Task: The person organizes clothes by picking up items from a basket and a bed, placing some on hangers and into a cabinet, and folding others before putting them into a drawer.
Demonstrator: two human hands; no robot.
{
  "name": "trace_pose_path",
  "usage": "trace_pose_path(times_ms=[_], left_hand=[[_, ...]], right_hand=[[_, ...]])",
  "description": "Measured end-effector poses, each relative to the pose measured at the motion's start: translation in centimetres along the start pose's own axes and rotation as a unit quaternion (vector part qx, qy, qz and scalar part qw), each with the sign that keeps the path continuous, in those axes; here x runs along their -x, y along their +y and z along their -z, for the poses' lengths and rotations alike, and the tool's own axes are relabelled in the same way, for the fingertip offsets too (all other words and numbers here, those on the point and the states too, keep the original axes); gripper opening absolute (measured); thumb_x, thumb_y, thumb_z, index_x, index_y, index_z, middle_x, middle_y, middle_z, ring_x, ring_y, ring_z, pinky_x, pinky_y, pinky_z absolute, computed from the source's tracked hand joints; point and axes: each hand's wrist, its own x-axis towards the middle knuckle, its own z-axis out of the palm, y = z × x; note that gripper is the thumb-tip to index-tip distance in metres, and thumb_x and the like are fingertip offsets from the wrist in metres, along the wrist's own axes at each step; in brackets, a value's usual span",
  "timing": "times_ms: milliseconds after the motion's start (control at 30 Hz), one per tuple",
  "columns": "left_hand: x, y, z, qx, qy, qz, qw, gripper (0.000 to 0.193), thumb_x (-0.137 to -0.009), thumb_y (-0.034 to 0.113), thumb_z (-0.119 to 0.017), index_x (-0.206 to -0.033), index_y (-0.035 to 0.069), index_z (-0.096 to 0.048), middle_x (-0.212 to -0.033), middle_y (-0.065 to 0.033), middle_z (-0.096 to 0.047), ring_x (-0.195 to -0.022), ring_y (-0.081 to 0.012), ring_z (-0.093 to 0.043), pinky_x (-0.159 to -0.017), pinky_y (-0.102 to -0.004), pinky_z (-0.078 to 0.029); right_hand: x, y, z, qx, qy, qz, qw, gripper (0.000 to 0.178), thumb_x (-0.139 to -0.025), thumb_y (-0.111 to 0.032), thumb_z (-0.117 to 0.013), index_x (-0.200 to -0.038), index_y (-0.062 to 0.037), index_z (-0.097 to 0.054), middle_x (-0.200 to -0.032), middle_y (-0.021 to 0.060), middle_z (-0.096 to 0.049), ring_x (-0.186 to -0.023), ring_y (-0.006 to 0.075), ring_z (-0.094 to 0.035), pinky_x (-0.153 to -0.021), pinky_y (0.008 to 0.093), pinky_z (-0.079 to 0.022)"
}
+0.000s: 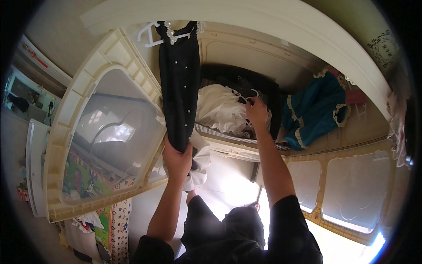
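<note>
A long black dress (179, 88) with pearl-like studs and a pearl-trimmed neckline hangs on a white hanger (154, 43) in front of me. White ruffled fabric (200, 160) shows at its lower end. My left hand (176, 157) is closed around the lower part of this dress. My right hand (257, 112) reaches into the cabinet, its fingers pinched at a thin white curved piece that looks like a hanger hook (254, 93). Beside those fingers lies a white ruffled garment (222, 108), bunched up against a dark bundle (266, 86).
Both cream-framed cabinet doors with clear panels, the left door (66, 145) and the right door (324, 185), stand open. A teal dress with cream trim (318, 108) hangs at the right inside. The cream cabinet edge (246, 13) arches overhead. A patterned mat (119, 229) lies below left.
</note>
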Motion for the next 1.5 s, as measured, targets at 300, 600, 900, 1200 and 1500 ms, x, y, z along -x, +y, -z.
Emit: trace_pose_path(times_ms=[300,600,900,1200,1500], left_hand=[[-0.4,-0.2,-0.8,-0.019,0.006,0.01,1.0,0.064,-0.085,0.012,-0.08,-0.141,0.0,-0.052,-0.112,-0.0224,-0.072,-0.101,-0.0352,-0.072,-0.091,-0.0384,-0.055],[-0.6,-0.2,-0.9,-0.003,0.012,-0.006,1.0,0.061,-0.086,0.011,-0.079,-0.139,0.0,-0.052,-0.112,-0.0225,-0.073,-0.101,-0.0362,-0.072,-0.09,-0.0397,-0.055],[-0.5,-0.2,-1.9,-0.027,0.026,-0.011,0.999,0.073,-0.087,0.017,-0.08,-0.15,0.005,-0.044,-0.117,-0.0212,-0.072,-0.105,-0.037,-0.072,-0.091,-0.041,-0.055],[-0.2,-1.1,-3.6,0.003,0.017,-0.043,0.999,0.097,-0.084,0.015,-0.082,-0.161,0.003,-0.023,-0.147,-0.0284,-0.052,-0.131,-0.0433,-0.056,-0.111,-0.0455,-0.043],[3.7,7.4,-7.2,0.037,-0.079,-0.248,0.965,0.076,-0.089,0.009,-0.074,-0.154,-0.004,-0.037,-0.152,-0.0208,-0.047,-0.147,-0.0403,-0.034,-0.122,-0.0513,-0.025]], right_hand=[[0.5,1.3,0.8,-0.241,-0.23,-0.162,0.929,0.033,-0.085,-0.017,-0.074,-0.115,-0.0033,-0.075,-0.099,0.0149,-0.075,-0.091,0.0221,-0.07,-0.081,0.0334,-0.054],[2.5,-2.4,12.5,-0.403,-0.079,-0.003,0.912,0.023,-0.092,-0.001,-0.064,-0.112,-0.0069,-0.074,-0.114,0.0081,-0.072,-0.105,0.0169,-0.065,-0.092,0.0272,-0.049],[4.9,-4.9,24.4,-0.425,-0.064,0.001,0.903,0.024,-0.094,0.007,-0.059,-0.114,0.001,-0.071,-0.12,0.0112,-0.074,-0.113,0.0169,-0.066,-0.102,0.0288,-0.047],[12.6,-6.8,30.1,-0.362,-0.032,0.026,0.931,0.026,-0.092,0.01,-0.055,-0.111,0.0018,-0.07,-0.116,0.0136,-0.074,-0.111,0.0207,-0.068,-0.1,0.0336,-0.05],[16.7,-5.6,34.1,-0.374,-0.068,0.058,0.923,0.035,-0.08,0.012,-0.05,-0.107,0.005,-0.071,-0.112,0.0165,-0.073,-0.105,0.025,-0.069,-0.092,0.0328,-0.051]])
